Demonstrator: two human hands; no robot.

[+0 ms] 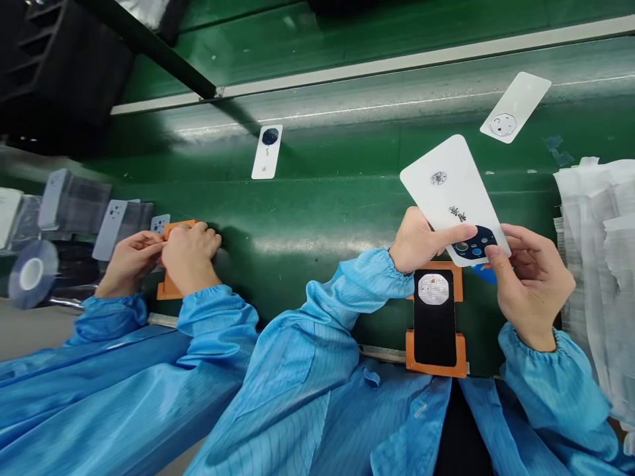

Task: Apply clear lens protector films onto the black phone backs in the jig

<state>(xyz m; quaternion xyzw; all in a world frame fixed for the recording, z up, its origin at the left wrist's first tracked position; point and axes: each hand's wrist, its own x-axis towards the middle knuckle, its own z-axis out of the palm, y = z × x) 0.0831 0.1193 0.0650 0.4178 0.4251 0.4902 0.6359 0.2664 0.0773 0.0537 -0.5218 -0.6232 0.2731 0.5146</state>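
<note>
Between my two hands a white phone back cover point(441, 178) is held up at a tilt, its dark camera area with round openings toward me. My left hand point(419, 241) grips its lower left side, thumb laid across the front. On the lower right corner, my right hand point(536, 277) pinches the cover, with the thumb over the camera area. Just below, a black phone-shaped panel point(435, 337) with a silvery eight-sided patch lies in an orange fixture point(436, 371). A blue round piece point(485, 273) shows partly behind my right hand.
One white cover point(266, 155) and another point(516, 106) lie on the green bench point(317, 205). White sheets point(602, 277) are stacked at right. A co-worker's hands point(186, 258) work over another orange fixture point(169, 287), near a tape roll point(32, 274) and stacked panels point(109, 231).
</note>
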